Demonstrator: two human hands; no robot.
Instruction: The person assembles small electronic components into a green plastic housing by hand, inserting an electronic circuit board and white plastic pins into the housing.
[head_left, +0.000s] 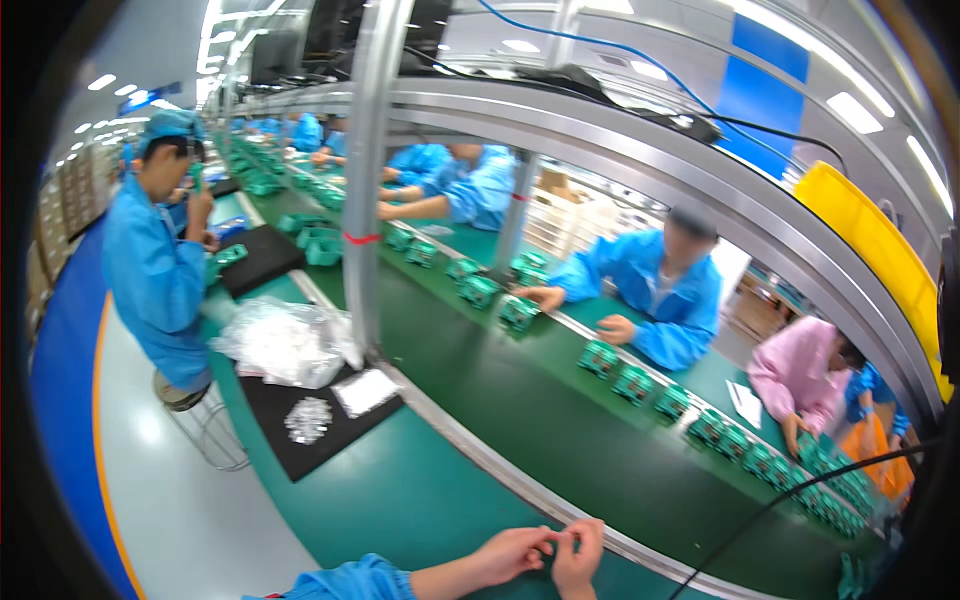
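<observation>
At the near edge of the green bench [440, 490], my left hand [513, 553] and my right hand [580, 558] meet fingertip to fingertip. Both are closed in a pinch, and whatever lies between the fingers is too small or hidden to make out. Ahead and to the left of them, a black mat [345, 445] carries a pile of small whitish parts [308, 420] and a white packet [365, 392]. Behind these sits a clear plastic bag [282, 340] of white pieces. Neither hand touches these things.
A dark green conveyor [480, 385] runs past the bench behind a metal rail [480, 455]. Rows of green parts [633, 384] line its far side, where co-workers in blue and pink sit. A metal post [366, 200] rises by the bag. A black cable [780, 495] crosses at right.
</observation>
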